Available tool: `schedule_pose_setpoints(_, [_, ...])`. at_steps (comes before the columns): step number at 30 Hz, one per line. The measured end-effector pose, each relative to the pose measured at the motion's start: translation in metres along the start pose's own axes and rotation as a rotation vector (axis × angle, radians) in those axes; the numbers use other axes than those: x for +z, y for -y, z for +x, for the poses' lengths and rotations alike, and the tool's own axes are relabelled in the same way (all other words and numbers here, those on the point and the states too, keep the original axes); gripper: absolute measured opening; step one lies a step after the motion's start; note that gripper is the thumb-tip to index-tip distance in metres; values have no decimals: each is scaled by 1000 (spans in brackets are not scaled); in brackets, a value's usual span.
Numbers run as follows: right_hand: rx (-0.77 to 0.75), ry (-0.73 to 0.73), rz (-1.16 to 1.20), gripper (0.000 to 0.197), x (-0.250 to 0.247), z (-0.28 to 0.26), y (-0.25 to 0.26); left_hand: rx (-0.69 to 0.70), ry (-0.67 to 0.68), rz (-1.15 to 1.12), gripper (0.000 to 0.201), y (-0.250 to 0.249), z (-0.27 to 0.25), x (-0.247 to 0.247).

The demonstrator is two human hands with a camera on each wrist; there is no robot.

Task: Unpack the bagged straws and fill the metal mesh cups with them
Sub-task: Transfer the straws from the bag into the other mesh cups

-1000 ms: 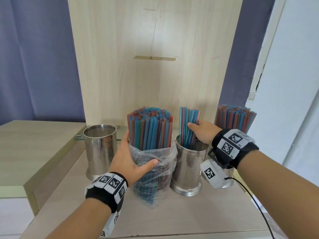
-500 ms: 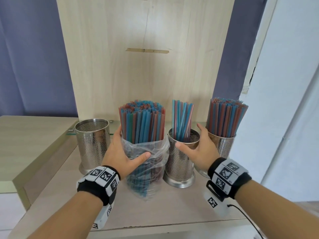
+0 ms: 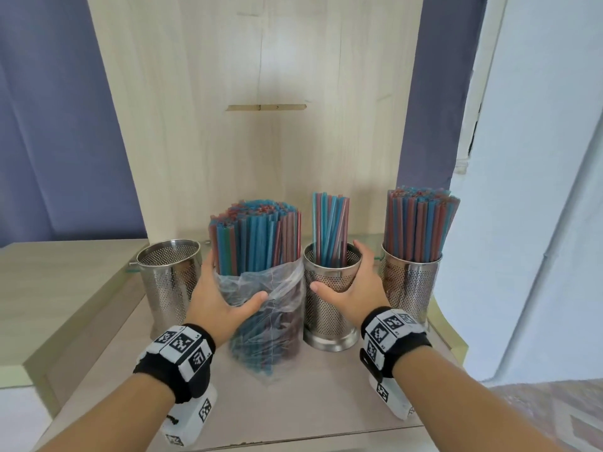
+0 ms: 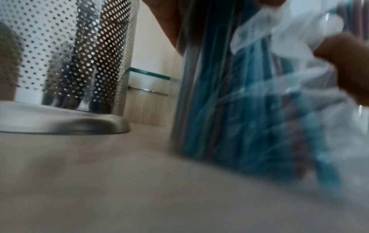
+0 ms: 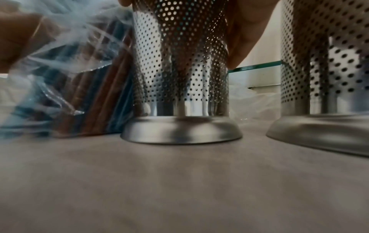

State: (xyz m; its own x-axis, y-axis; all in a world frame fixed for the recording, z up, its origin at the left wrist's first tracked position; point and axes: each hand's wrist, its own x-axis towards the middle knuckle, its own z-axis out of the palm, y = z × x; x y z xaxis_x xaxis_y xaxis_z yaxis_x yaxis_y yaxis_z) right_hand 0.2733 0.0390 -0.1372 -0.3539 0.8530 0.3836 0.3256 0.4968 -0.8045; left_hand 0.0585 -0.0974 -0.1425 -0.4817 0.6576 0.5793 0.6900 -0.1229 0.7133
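Note:
A clear plastic bag (image 3: pixel 274 308) packed with blue and red straws (image 3: pixel 257 236) stands upright on the shelf. My left hand (image 3: pixel 222 298) grips it round the middle, thumb in front; the bag (image 4: pixel 259 97) fills the left wrist view. To its right stands a mesh cup (image 3: pixel 329 308) holding a few straws (image 3: pixel 329 230). My right hand (image 3: pixel 355 288) grips this cup, thumb on the front and fingers at the rim; the cup (image 5: pixel 179 75) is close up in the right wrist view. An empty mesh cup (image 3: pixel 169 282) stands left, a full mesh cup (image 3: pixel 411 288) right.
All stand on a narrow grey shelf (image 3: pixel 293 399) before a pale wooden back panel (image 3: pixel 261 109). A raised wooden ledge (image 3: pixel 58 288) borders the left. A white wall (image 3: pixel 538 190) closes the right. A glass strip (image 5: pixel 257 66) runs along the back.
My right hand has come down from the straws in the middle cup and now grips the cup's side. My left hand has kept its hold on the bag.

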Motion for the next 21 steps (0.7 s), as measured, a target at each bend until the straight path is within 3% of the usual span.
schedule_pose_setpoints(4, [-4, 1, 19, 116, 0, 1, -2, -93, -53, -25, 96, -3, 14, 4])
schedule_pose_setpoints(10, [-9, -25, 21, 116, -3, 2, -3, -81, -97, -81, 91, -11, 23, 14])
schedule_pose_setpoints(13, [-16, -21, 10, 117, -2, 3, -5, -274, 10, 18, 106, 1, 24, 16])
schedule_pose_setpoints(15, [-23, -21, 13, 117, -1, 3, -5, -363, 88, 35, 85, 5, 29, 12])
schedule_pose_setpoints(17, [-30, -21, 17, 117, -1, 3, -5, -344, 218, -7, 68, 4, 38, 6])
schedule_pose_setpoints(19, [-37, -21, 26, 116, -2, 3, -5, -328, 323, -35, 71, -7, 43, 1])
schedule_pose_setpoints(21, [-40, -15, 33, 116, -3, 2, -5, -359, 288, -34, 84, -19, 48, -2])
